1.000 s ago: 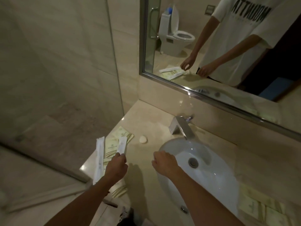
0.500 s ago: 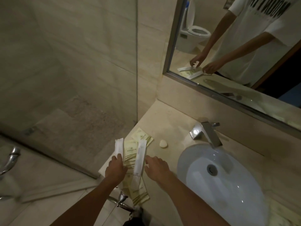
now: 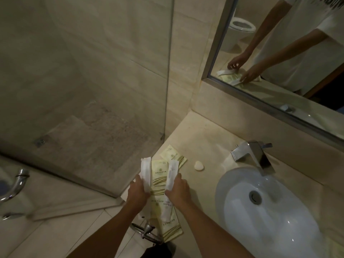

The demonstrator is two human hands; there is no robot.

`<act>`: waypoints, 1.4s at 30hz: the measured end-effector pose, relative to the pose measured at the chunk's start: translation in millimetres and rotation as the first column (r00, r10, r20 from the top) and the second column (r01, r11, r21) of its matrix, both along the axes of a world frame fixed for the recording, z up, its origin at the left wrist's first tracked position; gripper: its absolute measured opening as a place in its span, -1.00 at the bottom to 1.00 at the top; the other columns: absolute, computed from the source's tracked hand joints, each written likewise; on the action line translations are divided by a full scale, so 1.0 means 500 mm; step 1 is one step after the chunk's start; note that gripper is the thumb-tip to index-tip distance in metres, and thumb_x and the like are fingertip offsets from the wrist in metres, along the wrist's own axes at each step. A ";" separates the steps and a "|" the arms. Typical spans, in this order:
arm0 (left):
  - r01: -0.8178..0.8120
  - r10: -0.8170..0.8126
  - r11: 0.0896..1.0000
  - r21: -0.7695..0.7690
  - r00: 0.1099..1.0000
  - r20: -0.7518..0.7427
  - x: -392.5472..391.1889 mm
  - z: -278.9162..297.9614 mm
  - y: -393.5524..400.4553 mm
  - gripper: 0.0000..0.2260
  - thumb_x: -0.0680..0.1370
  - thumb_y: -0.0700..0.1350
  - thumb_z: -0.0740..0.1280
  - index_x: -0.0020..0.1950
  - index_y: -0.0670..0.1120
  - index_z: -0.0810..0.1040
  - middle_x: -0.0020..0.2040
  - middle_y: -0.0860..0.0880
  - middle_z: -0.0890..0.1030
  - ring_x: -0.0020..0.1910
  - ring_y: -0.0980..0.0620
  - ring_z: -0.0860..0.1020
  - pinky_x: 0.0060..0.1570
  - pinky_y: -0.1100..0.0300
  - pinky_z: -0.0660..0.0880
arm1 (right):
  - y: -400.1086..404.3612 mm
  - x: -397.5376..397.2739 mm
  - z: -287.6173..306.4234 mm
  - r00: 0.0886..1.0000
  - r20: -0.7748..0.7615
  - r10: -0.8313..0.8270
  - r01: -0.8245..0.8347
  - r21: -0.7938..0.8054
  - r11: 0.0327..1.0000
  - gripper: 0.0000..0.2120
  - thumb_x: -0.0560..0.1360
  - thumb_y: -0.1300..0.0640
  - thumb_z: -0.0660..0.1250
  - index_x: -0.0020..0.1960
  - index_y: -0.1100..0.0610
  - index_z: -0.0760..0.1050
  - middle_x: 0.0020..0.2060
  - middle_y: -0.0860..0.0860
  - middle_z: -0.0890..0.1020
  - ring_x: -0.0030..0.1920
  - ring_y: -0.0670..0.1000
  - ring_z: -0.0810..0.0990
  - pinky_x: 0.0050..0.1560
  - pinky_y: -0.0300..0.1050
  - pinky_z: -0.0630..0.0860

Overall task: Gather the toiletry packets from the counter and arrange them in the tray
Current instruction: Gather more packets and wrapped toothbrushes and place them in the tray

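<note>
Packets in both hands, tray not in sight

My left hand [image 3: 137, 191] pinches one long white packet [image 3: 145, 173] and my right hand [image 3: 179, 189] pinches another [image 3: 170, 175] — each stands with its long axis running away from me, nearly parallel to the other, with the pale yellow sachets [image 3: 160, 174] lying flat on the counter [image 3: 201, 138] between and beneath them. The sachets run in a line from near the glass partition [image 3: 111, 90] back toward my body, so their row shares that same away-and-toward axis. Both hands sit about equally close to them, the left on the outer edge, the right on the sink [image 3: 268, 211] side. I judge the next gather works inward from both sides — where the tray is, I cannot tell.
</note>
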State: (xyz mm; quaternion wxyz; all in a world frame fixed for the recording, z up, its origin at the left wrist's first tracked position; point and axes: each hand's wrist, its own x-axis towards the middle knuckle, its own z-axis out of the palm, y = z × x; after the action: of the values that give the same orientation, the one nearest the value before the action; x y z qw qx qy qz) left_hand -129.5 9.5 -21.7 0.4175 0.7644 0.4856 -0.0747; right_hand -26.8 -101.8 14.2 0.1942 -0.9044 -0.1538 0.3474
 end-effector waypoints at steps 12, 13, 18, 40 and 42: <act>-0.042 0.043 0.999 0.011 0.998 -0.035 0.018 0.006 0.026 -0.79 0.45 -0.13 0.39 -0.35 -0.11 0.44 -0.38 -0.01 0.49 -0.44 0.10 0.48 -0.52 0.29 0.35 | -0.015 0.045 0.021 0.998 -0.066 -0.024 0.020 -0.057 0.998 -0.42 0.35 -0.05 0.48 0.25 0.18 0.39 0.20 0.14 0.52 0.18 0.15 0.53 0.04 -0.10 0.50; -0.055 0.055 0.998 0.026 0.998 -0.012 0.019 0.012 0.023 -0.79 0.48 -0.14 0.36 -0.34 -0.11 0.44 -0.37 -0.01 0.51 -0.44 0.11 0.49 -0.52 0.30 0.36 | -0.022 0.049 0.024 0.998 -0.055 -0.023 0.020 -0.057 0.998 -0.42 0.36 -0.07 0.46 0.26 0.17 0.40 0.19 0.13 0.52 0.18 0.15 0.53 0.05 -0.09 0.52; -0.045 0.036 0.991 0.123 0.997 0.074 0.025 0.005 0.022 -0.63 0.45 0.09 0.11 -0.35 -0.13 0.50 -0.30 -0.17 0.58 -0.44 -0.03 0.57 -0.41 0.04 0.61 | -0.062 0.072 0.057 0.999 0.020 -0.038 0.039 -0.056 0.998 -0.49 0.45 -0.06 0.26 0.33 0.15 0.36 0.17 0.14 0.52 0.15 0.19 0.54 0.06 -0.02 0.52; 0.522 -0.535 0.828 0.203 0.845 0.009 0.301 0.151 -0.432 -0.71 0.53 0.03 0.22 0.13 -0.15 0.39 0.05 -0.20 0.55 0.01 -0.23 0.55 -0.04 0.00 0.48 | -0.646 0.207 0.142 0.933 0.254 -0.254 0.265 -0.009 0.964 -0.54 0.42 -0.06 0.27 0.24 0.06 0.26 0.09 0.10 0.56 0.07 0.18 0.56 -0.08 -0.07 0.45; 0.545 -0.561 0.816 0.190 0.827 0.036 0.320 0.152 -0.473 -0.63 0.51 0.03 0.26 0.23 -0.14 0.37 0.12 -0.19 0.54 0.08 -0.21 0.54 0.02 -0.01 0.48 | -0.715 0.214 0.139 0.928 0.254 -0.272 0.288 -0.028 0.957 -0.46 0.42 -0.07 0.29 0.32 0.05 0.22 0.13 0.10 0.55 0.09 0.17 0.57 -0.03 -0.03 0.50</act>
State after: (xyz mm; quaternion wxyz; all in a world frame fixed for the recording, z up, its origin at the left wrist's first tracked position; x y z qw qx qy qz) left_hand 30.6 -227.0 54.5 0.3319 0.9081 0.2275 -0.1160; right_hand 80.2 -459.1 83.5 0.1918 -0.9591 -0.0350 0.2052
